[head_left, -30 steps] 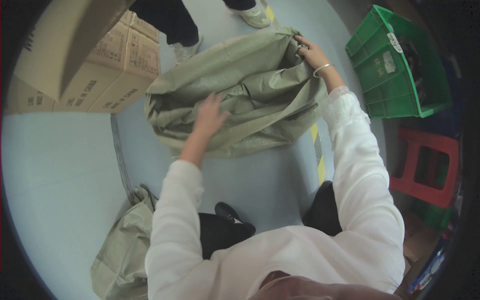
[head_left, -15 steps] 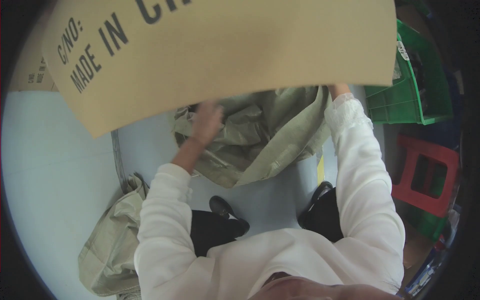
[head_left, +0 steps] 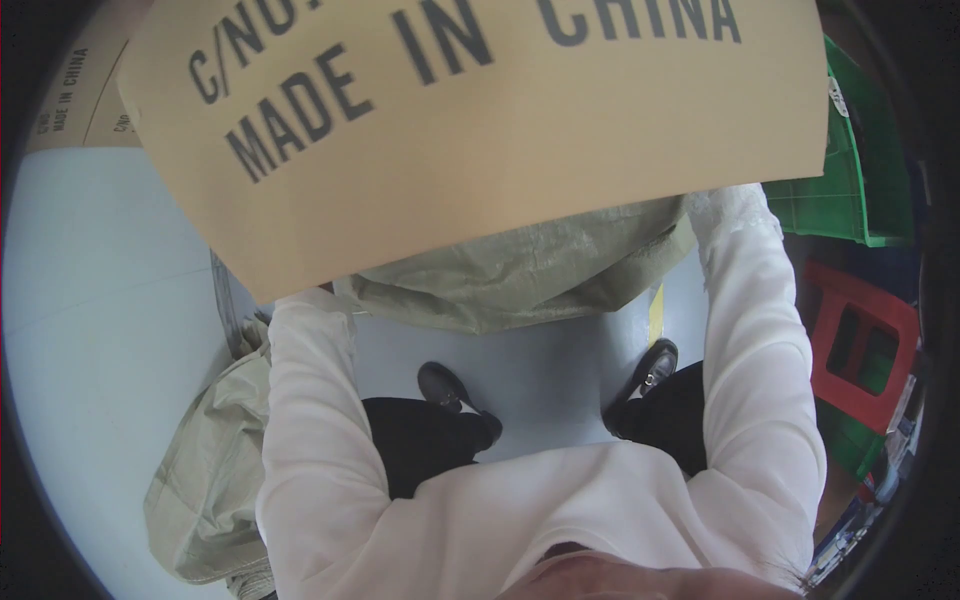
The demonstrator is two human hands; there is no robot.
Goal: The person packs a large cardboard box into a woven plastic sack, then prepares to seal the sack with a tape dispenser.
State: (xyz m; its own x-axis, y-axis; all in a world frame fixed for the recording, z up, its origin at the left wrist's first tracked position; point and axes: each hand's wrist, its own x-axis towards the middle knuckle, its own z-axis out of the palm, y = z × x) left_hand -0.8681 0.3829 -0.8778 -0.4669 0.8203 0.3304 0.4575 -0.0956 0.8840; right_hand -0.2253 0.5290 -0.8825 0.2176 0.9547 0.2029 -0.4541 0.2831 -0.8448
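A large brown cardboard carton [head_left: 560, 140], printed "C/NO." and "MADE IN CHINA", fills the upper view close to my head. Both my arms reach forward beneath its lower edge. The carton hides my left hand; only its white sleeve [head_left: 310, 340] shows, ending at the carton's lower left. My right hand is also out of sight behind the cardboard, past the lacy cuff [head_left: 740, 210]. Whether either hand grips the carton cannot be seen. Below the carton's edge bulges an olive-beige woven sack [head_left: 520, 275], its upper part covered.
Another woven sack [head_left: 215, 470] slumps on the floor at left. More printed cartons [head_left: 90, 90] stand at the upper left. On the right are a green crate [head_left: 815, 205] and a red plastic piece with cut-outs [head_left: 865, 345]. My black shoes [head_left: 440, 385] are on the grey floor.
The carton has come lower and shows more print. My left hand, seen over the sack before, has moved left and gone behind the cardboard. The sack's open folds are now mostly covered.
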